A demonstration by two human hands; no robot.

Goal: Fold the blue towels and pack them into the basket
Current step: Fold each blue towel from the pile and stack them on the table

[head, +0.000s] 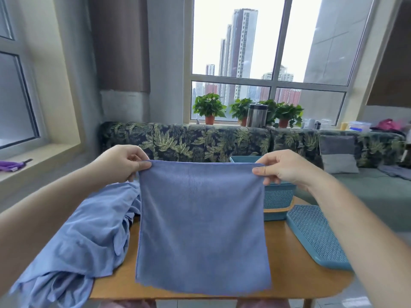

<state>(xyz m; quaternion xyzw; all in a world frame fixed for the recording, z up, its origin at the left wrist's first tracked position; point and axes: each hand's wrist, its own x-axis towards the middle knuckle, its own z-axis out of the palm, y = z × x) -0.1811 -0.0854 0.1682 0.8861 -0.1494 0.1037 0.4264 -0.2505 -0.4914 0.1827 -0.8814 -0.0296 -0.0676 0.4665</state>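
A person's left hand (pixel 123 163) and right hand (pixel 287 167) each pinch a top corner of a blue towel (pixel 202 225) between thumb and curled fingers, holding it stretched flat and upright in front of the camera. The cloth hangs straight down, and its lower edge reaches the near edge of a wooden table (pixel 295 263). A heap of unfolded blue towels (pixel 89 236) lies crumpled on the table's left side, spilling over the edge, just beside the hanging towel. A teal perforated basket (pixel 279 196) stands on the far right of the table, partly hidden behind the towel and the right hand; what it holds cannot be seen. A flat teal perforated panel (pixel 318 236) lies on the table to the right of it. Beyond the table are a leaf-patterned sofa (pixel 200 141) with a grey cushion (pixel 339 154), and potted plants (pixel 209 107) and a metal canister (pixel 256 115) on the windowsill.
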